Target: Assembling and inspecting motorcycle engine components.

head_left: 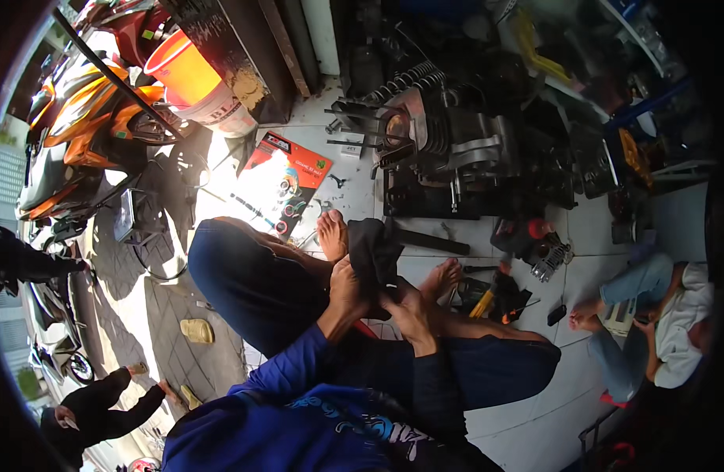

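A dark cloth (373, 245) hangs bunched between my two hands, over my crossed legs. My left hand (348, 289) is closed round its left side. At its lower right, the fingers of my right hand (409, 311) are curled on the fabric. Whether anything is wrapped inside the cloth cannot be seen. Past my feet lies a motorcycle engine (433, 130) with its studs and cylinder bore showing. Left of it, a red and black gasket package (287, 177) rests on the tiles with rings and small parts on it.
A screwdriver with a yellow handle (482, 304) and other tools lie right of my foot. Beyond them are a metal engine part (549, 259) and a phone (557, 315). One person (653, 322) sits at right. Buckets (190, 75) and an orange motorcycle (83, 149) stand at left.
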`<state>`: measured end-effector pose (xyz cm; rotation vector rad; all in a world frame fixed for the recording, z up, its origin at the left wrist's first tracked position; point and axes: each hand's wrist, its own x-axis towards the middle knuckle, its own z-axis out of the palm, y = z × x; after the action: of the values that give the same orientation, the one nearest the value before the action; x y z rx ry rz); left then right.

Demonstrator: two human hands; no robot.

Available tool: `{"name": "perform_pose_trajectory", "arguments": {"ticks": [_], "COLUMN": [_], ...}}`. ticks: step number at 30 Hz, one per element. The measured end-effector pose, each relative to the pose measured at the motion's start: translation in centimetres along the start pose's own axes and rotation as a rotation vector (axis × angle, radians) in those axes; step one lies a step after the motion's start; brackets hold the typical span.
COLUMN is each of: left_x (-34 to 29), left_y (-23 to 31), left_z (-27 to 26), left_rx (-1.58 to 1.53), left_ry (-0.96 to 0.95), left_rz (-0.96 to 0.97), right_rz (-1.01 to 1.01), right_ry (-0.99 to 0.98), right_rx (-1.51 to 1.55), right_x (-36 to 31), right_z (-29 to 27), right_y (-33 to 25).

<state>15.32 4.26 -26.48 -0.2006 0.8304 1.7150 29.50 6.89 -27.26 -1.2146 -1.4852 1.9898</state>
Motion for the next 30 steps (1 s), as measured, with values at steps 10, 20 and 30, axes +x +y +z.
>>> {"name": "perform_pose_trajectory", "arguments": {"ticks": [10, 20, 30], "left_x": [-2.1, 0.5, 0.2], "left_y": [0.4, 2.2, 2.2], "left_z": [0.8, 0.2, 0.4], "left_rx": [-0.164, -0.002, 0.196], "left_ry": [-0.341, -0.161, -0.144], "left_rz": [-0.049, 0.105, 0.248], "right_rz": [-0.247, -0.311, -0.108], "right_ry": [0.123, 0.224, 0.159], "right_rx": [0.629, -0.122, -0.261], "right_x": [-3.0, -0.2, 3.2], "right_z": [-1.2, -1.9, 0.3], "right_y": [-3.2, -0.4, -7.0]}}
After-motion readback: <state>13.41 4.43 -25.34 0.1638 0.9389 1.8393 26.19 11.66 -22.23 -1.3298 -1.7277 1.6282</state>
